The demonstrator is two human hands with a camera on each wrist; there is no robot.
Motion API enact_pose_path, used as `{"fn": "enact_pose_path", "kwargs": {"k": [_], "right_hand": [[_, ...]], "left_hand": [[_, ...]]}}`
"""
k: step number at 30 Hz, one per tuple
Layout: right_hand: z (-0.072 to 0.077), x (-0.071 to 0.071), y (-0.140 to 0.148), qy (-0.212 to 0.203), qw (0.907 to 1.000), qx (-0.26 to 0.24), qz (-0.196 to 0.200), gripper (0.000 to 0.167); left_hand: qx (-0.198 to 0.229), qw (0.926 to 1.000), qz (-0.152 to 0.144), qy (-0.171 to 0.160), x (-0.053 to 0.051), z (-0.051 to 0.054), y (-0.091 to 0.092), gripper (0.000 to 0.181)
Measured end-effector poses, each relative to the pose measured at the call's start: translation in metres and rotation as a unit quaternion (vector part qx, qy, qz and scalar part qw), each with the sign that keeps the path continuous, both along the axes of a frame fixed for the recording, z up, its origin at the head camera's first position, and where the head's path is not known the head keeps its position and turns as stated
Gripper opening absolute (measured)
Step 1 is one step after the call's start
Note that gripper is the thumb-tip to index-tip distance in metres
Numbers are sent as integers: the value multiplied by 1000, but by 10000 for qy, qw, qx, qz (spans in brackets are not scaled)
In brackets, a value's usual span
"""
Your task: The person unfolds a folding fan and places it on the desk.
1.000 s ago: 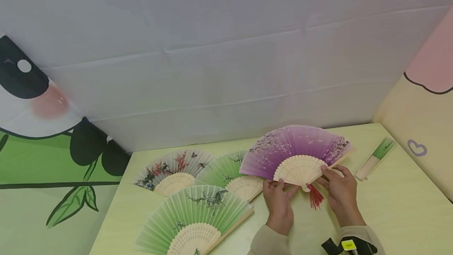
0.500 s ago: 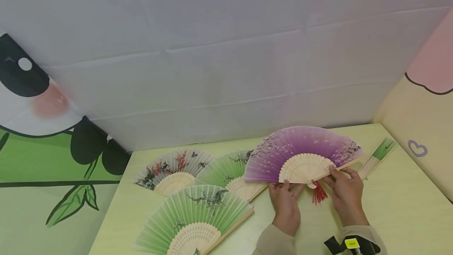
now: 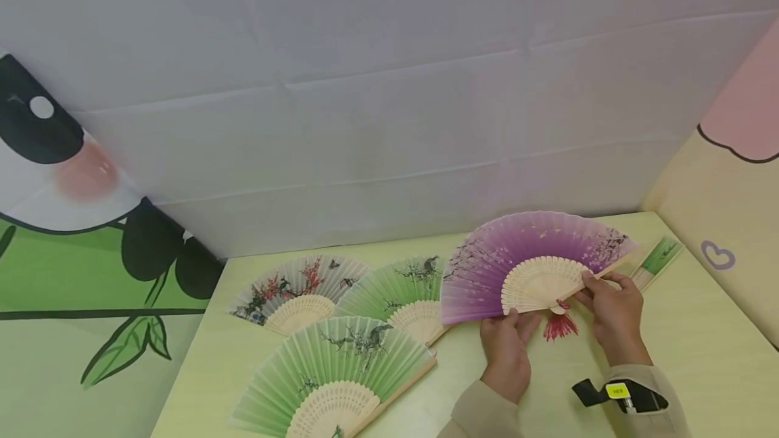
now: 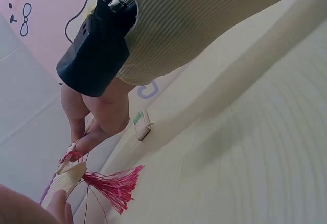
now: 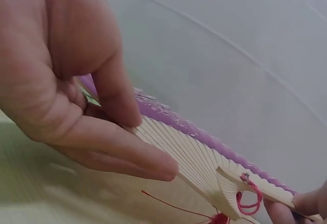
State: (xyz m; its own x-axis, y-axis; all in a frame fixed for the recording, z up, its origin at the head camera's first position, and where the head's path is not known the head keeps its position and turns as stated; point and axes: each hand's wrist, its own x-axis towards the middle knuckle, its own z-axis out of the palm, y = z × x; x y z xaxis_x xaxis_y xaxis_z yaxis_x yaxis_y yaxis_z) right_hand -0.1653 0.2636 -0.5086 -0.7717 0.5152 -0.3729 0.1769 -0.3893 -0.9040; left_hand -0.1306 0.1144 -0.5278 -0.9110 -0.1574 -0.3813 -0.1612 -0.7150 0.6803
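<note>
A purple folding fan with blossom print is spread wide, tilted up over the back right of the table. My left hand pinches its left end stick between thumb and fingers, also seen in the right wrist view, where that hand looms large. My right hand grips the other end stick near the pivot. From the pivot hangs a red tassel, between both hands. Part of a closed green fan is hidden behind the right hand and the purple fan.
Left of the hands lie a spread green fan, another spread green fan partly under the purple one, and a white flowered fan. A white cloth wall rises behind the table.
Both hands have carried the purple fan to the right, uncovering more of the green fan at left and covering part of the closed green fan. The other fans stay put.
</note>
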Motion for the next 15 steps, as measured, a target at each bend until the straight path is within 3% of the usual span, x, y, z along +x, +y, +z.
{"fn": "enact_pose_path", "kwargs": {"k": [8,15], "right_hand": [[-4,-13,20,-228,9966,686,396,19],[-9,-22,37,-286,9878,1329,754,36]], "left_hand": [[-135,9982,-566,-157,1,-4,2,13],[155,9901,-1372,-269,-3,-6,2,18]]}}
